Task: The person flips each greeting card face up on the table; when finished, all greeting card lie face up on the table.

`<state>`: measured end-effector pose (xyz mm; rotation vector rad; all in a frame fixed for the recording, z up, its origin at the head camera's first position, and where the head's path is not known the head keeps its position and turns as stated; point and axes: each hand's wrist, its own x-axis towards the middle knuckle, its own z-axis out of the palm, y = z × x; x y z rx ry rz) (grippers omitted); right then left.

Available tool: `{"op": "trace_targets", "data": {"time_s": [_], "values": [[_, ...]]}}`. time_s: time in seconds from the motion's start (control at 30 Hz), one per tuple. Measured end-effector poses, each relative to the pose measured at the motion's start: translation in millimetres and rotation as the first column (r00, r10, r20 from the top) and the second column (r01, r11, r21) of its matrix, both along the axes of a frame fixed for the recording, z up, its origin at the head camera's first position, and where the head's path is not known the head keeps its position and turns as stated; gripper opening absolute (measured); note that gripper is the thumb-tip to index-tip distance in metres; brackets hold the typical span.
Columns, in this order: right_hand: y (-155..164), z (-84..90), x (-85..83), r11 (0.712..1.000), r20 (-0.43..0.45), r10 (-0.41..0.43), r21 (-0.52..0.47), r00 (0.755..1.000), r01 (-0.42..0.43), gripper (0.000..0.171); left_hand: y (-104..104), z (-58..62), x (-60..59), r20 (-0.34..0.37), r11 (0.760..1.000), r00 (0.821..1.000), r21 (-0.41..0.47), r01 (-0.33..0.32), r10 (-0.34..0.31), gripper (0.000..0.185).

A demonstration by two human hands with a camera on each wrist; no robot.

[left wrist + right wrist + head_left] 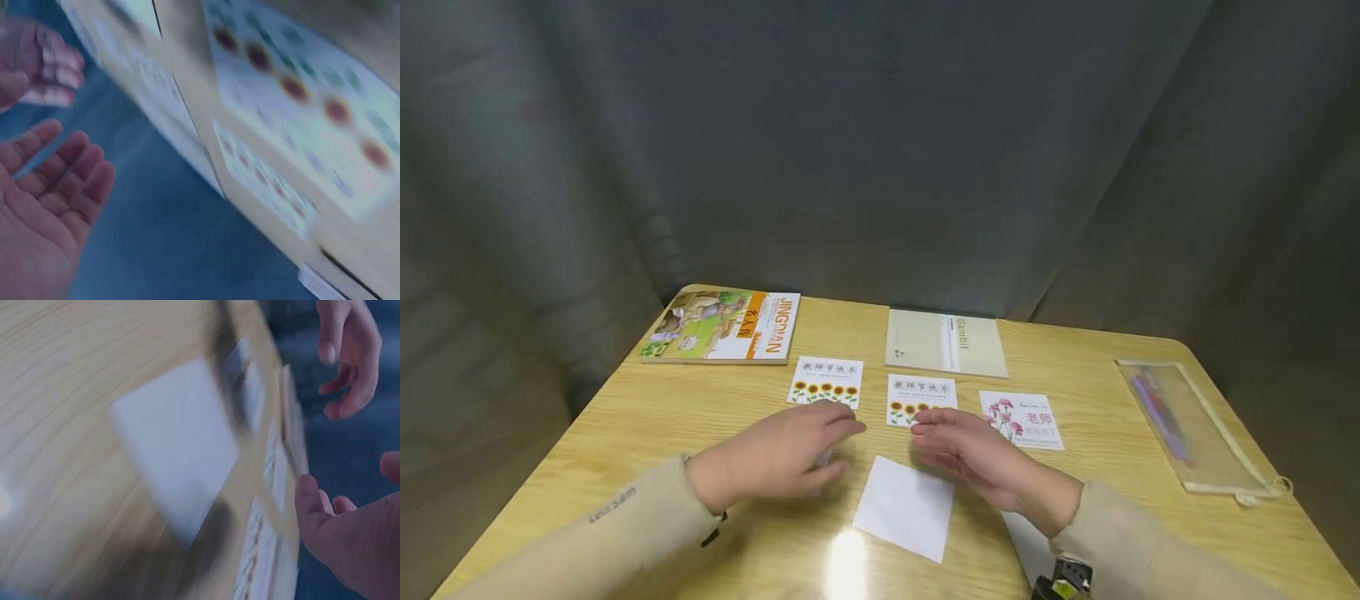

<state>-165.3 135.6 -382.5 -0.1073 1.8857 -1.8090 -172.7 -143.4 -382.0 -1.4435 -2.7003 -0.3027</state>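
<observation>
1. head view: the left hand [775,450] and the right hand [977,454] are above the surface [700,400]. each grip is apart, fingers and thumb loose, with nothing pinched. a plain white card [906,508] lies flat between them, a little nearer the person. beyond the hands lie a left sunflower card [825,375], a middle sunflower card [921,390] and a pink flower card [1033,423], all printed side up. a white piece [1028,542] sits partly under the right sleeve. a book [722,325] and a notebook [946,343] lie farther back, a pouch [1213,437] off to the right.

2. left wrist view: both palms show, fingers loosely extended and holding nothing. a near sunflower card [281,119] shows its print, though blurred; it is probably the one mostly hidden behind the left hand from above.

3. right wrist view: the white card rests flat, blank side up, touched by neither hand.

4. progress, as a judgement: four cards look laid out face up, so that part seems done; the blank-side-up card seems to be what is left. the white piece's role i cannot tell.
</observation>
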Motion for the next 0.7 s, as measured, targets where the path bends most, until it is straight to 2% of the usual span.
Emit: {"op": "trace_targets", "data": {"time_s": [0.03, 0.1, 0.2, 0.3, 0.37, 0.43, 0.5, 0.7], "values": [[7.7, -1.3, 0.7, 1.000, -0.001, 0.002, 0.028, 1.000, -0.002, 0.058, 8.3, -4.0, 1.2, -0.037, 0.998, 0.997, -0.018, 0.066, -0.067, 0.045], [20.8, -4.1, 2.9, 0.997, 0.010, 0.004, 0.076, 1.000, -0.005, 0.059, 23.4, -14.2, 3.3, -0.071, 0.980, 0.979, -0.062, 0.187, -0.191, 0.050], [34.0, -8.2, 5.2, 0.992, 0.033, 0.005, 0.127, 0.999, -0.009, 0.059, 39.7, -29.0, 6.0, -0.078, 0.932, 0.939, -0.172, 0.319, -0.336, 0.062], [41.9, -14.2, 9.0, 0.990, 0.071, -0.003, 0.144, 0.998, -0.007, 0.058, 46.8, -41.8, 10.6, -0.082, 0.878, 0.903, -0.287, 0.383, -0.421, 0.073], [46.7, -17.7, 10.9, 0.989, 0.087, -0.004, 0.146, 0.996, -0.008, 0.058, 49.2, -46.9, 12.5, -0.103, 0.853, 0.891, -0.355, 0.381, -0.441, 0.077], [50.2, -20.9, 13.0, 0.989, 0.108, -0.004, 0.147, 0.994, -0.012, 0.058, 51.1, -50.3, 14.8, -0.126, 0.845, 0.892, -0.400, 0.354, -0.433, 0.078], [52.3, -24.7, 15.2, 0.990, 0.131, -0.007, 0.144, 0.991, -0.012, 0.059, 52.8, -52.6, 17.5, -0.143, 0.850, 0.903, -0.421, 0.316, -0.406, 0.079], [53.1, -33.4, 25.1, 0.997, 0.193, -0.065, 0.048, 0.979, 0.057, 0.058, 62.9, -54.9, 26.3, -0.095, 0.883, 0.951, -0.406, 0.234, -0.295, 0.078]]}}
